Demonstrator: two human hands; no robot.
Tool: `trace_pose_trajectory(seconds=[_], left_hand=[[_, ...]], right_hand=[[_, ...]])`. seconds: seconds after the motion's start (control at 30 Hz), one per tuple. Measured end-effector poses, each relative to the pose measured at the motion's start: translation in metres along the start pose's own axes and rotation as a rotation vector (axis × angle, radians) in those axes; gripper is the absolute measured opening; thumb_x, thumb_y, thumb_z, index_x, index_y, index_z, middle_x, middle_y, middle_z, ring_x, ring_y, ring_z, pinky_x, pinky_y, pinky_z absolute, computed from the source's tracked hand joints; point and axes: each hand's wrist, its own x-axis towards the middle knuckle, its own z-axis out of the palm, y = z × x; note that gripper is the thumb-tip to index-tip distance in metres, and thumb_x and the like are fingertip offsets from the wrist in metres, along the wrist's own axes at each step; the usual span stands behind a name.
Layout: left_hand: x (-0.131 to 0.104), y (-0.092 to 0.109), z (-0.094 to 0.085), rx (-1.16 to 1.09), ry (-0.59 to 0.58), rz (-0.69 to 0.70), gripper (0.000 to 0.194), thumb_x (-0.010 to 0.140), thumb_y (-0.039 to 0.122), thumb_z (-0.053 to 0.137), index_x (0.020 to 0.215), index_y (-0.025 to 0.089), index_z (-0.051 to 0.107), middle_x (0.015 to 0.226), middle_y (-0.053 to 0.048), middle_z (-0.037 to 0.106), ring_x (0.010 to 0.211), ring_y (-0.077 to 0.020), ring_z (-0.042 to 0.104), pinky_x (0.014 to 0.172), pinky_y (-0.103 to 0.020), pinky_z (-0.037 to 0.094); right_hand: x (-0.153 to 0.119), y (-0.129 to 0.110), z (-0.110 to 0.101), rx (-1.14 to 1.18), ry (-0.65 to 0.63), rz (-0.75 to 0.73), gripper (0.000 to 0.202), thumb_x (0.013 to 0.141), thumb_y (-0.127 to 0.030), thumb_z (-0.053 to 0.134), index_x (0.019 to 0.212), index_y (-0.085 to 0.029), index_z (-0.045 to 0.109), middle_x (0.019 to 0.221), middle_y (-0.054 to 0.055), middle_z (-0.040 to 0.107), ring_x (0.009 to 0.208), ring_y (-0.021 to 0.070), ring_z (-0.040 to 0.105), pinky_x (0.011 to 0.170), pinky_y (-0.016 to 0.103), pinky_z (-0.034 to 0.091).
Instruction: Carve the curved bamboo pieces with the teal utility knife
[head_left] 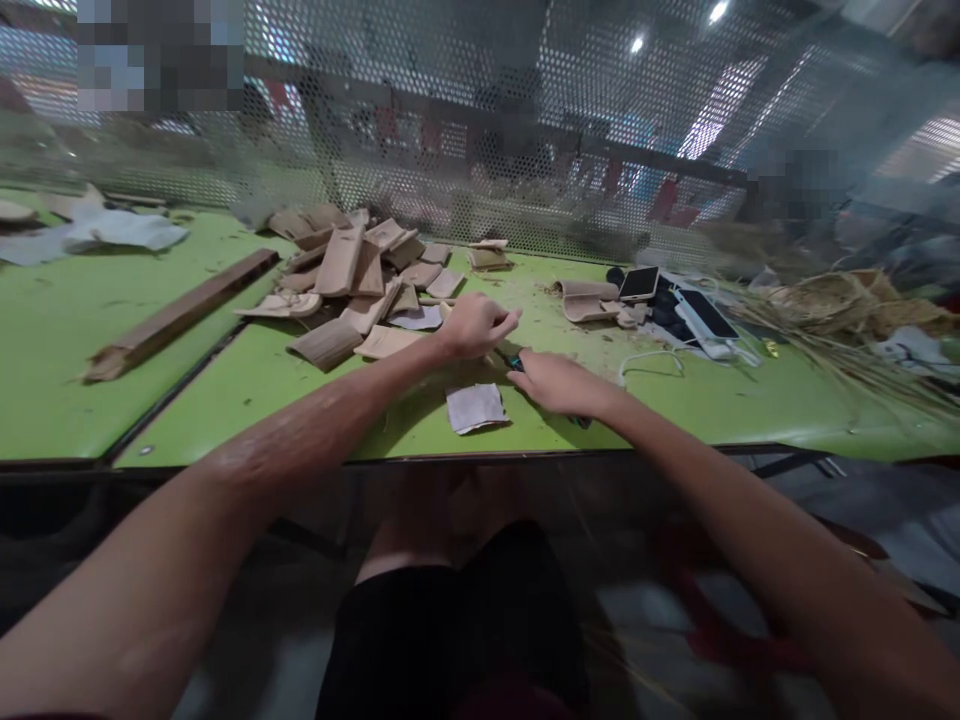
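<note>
Over the green table, my left hand is closed near the right side of a pile of curved wooden pieces; what its fingers hold is too small to make out. Just to its right, my right hand is wrapped round a dark tool with teal parts, whose tip points toward my left hand. A pale grey folded sheet lies on the table below my hands, near the front edge.
A long wooden bar lies at left. Right of my hands are a curved wooden piece, a phone, another device with a white cable and dry fibre strands. A perforated metal screen stands behind.
</note>
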Motion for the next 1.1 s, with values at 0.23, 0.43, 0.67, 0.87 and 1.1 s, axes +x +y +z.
trace_pose_trajectory(seconds=[0.23, 0.43, 0.67, 0.87, 1.1], left_hand=[[0.004, 0.006, 0.006, -0.016, -0.026, 0.008, 0.056, 0.095, 0.046, 0.044, 0.049, 0.022, 0.023, 0.048, 0.004, 0.017, 0.044, -0.0089, 0.016, 0.053, -0.034, 0.012], [0.005, 0.009, 0.008, -0.028, -0.032, -0.009, 0.056, 0.096, 0.044, 0.044, 0.049, 0.023, 0.021, 0.048, 0.003, 0.018, 0.045, -0.0096, 0.016, 0.053, -0.035, 0.013], [-0.002, 0.006, -0.002, -0.061, -0.127, -0.004, 0.054, 0.091, 0.035, 0.051, 0.048, 0.023, 0.021, 0.049, 0.004, 0.017, 0.051, -0.0099, 0.014, 0.055, -0.035, 0.014], [-0.003, 0.002, -0.003, -0.074, -0.129, -0.041, 0.053, 0.09, 0.032, 0.056, 0.046, 0.024, 0.027, 0.049, 0.006, 0.016, 0.054, -0.0106, 0.014, 0.056, -0.034, 0.016], [-0.003, 0.006, -0.003, -0.043, -0.109, -0.048, 0.045, 0.09, 0.03, 0.056, 0.047, 0.023, 0.046, 0.05, 0.007, 0.015, 0.057, -0.011, 0.011, 0.057, -0.033, 0.015]], right_hand=[[0.0, -0.009, 0.017, -0.08, 0.049, -0.057, 0.025, 0.101, -0.03, 0.05, 0.1, -0.015, 0.07, 0.086, 0.021, 0.072, 0.085, 0.0351, 0.071, 0.078, 0.048, 0.052], [0.005, -0.008, 0.022, -0.158, 0.006, -0.09, 0.022, 0.096, -0.019, 0.053, 0.104, -0.014, 0.072, 0.088, 0.022, 0.073, 0.084, 0.0352, 0.07, 0.077, 0.048, 0.051], [0.007, -0.009, 0.023, -0.066, 0.041, -0.049, 0.021, 0.093, -0.017, 0.056, 0.104, -0.013, 0.073, 0.087, 0.02, 0.07, 0.086, 0.036, 0.068, 0.08, 0.051, 0.05], [0.007, -0.016, 0.021, -0.027, 0.025, -0.02, 0.017, 0.092, -0.017, 0.058, 0.096, -0.012, 0.074, 0.087, 0.021, 0.07, 0.087, 0.0382, 0.069, 0.08, 0.053, 0.05], [0.005, -0.025, 0.022, -0.058, 0.057, -0.051, 0.014, 0.085, -0.008, 0.063, 0.093, -0.011, 0.074, 0.079, 0.021, 0.069, 0.084, 0.0376, 0.069, 0.078, 0.049, 0.049]])
